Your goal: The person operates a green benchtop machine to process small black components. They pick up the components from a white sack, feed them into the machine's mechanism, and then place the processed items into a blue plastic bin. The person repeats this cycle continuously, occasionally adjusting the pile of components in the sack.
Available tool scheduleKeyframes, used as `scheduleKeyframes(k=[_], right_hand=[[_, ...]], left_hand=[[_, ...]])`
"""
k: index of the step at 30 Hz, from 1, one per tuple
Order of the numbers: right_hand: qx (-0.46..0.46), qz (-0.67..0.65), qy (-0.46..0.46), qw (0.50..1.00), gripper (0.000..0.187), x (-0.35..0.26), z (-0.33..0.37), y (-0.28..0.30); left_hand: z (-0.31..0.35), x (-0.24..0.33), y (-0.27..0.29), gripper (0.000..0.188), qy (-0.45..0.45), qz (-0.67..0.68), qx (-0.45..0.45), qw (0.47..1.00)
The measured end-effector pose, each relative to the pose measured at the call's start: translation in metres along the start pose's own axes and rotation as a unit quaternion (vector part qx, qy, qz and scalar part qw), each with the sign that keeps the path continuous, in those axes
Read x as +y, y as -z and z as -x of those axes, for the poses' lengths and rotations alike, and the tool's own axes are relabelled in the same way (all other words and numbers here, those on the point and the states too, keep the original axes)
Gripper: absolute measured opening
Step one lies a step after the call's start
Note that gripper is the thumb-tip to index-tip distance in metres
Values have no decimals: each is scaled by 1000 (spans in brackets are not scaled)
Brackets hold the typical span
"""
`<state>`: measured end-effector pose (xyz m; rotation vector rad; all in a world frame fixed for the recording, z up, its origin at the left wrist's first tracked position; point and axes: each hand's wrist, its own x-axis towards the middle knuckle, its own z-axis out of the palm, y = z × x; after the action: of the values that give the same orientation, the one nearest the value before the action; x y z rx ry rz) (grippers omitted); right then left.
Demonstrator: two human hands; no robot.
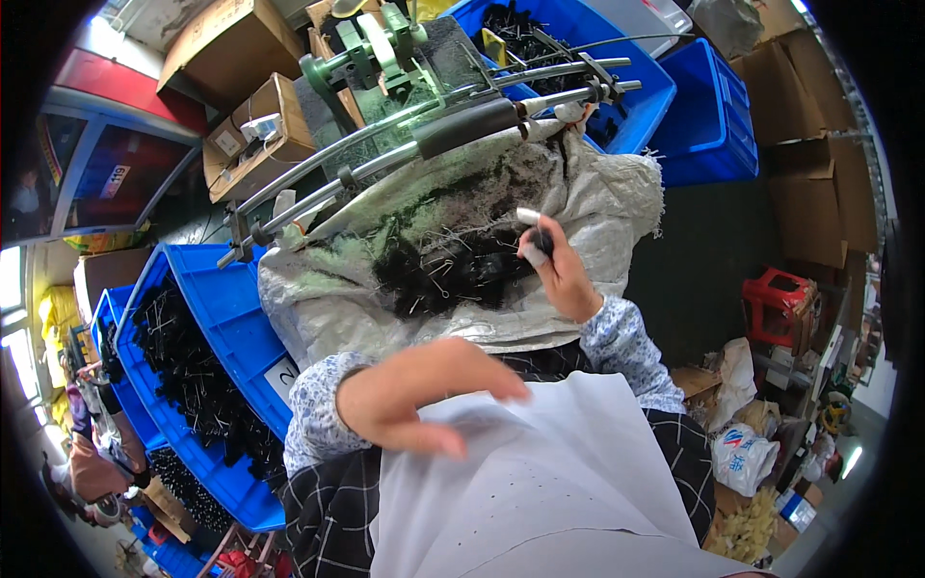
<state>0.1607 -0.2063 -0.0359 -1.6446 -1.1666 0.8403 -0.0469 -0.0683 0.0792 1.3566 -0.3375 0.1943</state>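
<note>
My left hand (424, 390) is over the white cloth (540, 472) on my lap, fingers stretched out and thumb apart, holding nothing; motion smears it slightly. Farther forward and right, my right hand (570, 279) is closed in a pinch. Between its fingers shows a small black piece (541, 243), too small to name surely. White wraps cover the fingertips beside it. Left of that hand, a pile of black bristly brushes with looped wire ends (443, 265) lies on a pale woven sack (337, 308). The sack is draped from metal rails and smudged with black dust.
Beyond the sack stands a green machine (381, 58) behind metal rails (376, 169). A blue bin (231, 318) of brushes is at left; more blue bins (708, 116) stand at far right. Cardboard boxes (231, 48) are behind, and a red crate (776, 308) sits on the right.
</note>
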Motion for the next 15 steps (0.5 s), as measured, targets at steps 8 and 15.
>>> scheduleKeyframes(k=[8,15], right_hand=[[50,256,167,951,26,-32,-126,33],[70,609,183,768,26,-21,-263,9]], left_hand=[[-14,-42,13,39,99,-373,145,911],[-10,-140,0,48,210,-595,40,774]])
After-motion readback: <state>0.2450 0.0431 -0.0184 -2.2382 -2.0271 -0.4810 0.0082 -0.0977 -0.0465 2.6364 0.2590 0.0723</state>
